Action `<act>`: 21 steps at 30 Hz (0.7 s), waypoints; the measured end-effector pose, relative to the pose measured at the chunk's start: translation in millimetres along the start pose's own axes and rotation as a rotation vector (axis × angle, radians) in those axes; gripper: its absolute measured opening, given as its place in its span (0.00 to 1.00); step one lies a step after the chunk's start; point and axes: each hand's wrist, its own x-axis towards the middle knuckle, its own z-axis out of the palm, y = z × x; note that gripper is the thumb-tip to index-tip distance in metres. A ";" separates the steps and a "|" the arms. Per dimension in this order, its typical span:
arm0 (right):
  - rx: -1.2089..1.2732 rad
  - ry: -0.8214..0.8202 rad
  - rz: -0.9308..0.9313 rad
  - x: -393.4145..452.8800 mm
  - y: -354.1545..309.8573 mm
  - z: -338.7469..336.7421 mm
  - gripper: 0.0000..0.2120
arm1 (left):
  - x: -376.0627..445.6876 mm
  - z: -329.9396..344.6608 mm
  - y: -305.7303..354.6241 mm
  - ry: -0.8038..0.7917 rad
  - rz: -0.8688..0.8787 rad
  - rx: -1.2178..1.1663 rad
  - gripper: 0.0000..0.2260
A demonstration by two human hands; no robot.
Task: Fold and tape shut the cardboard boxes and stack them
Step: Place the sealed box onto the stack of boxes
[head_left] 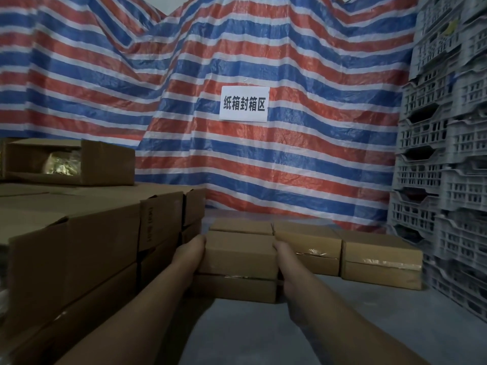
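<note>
Reaching forward with both arms, a person presses a small taped box (238, 250) between two flat hands, the left hand (193, 246) against its left side and the right hand (280, 250) against its right side, fingers straight rather than curled round it. The box sits on top of another box (234, 288) that rests on the grey floor (237, 335). Just right of the held box stand two more taped boxes (380, 260), with others close behind it. Left of it rises a stack of larger cartons (79, 246), topped by an open carton (68, 162) lying on its side. Behind the box hangs a red, white and blue striped tarp (290, 61) bearing a white sign (243, 103). Grey plastic crates (445, 154) tower well to its right.
</note>
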 end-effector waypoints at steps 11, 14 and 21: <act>0.034 0.018 0.009 29.2 -2.4 18.0 0.17 | 28.4 5.8 4.8 -0.021 -0.002 0.045 0.14; 0.035 0.019 0.025 23.7 -5.9 18.9 0.17 | 24.5 5.0 9.2 -0.030 0.002 0.052 0.14; 0.101 0.023 0.016 0.3 -15.5 17.4 0.28 | -4.6 6.1 24.6 0.078 -0.026 -0.063 0.27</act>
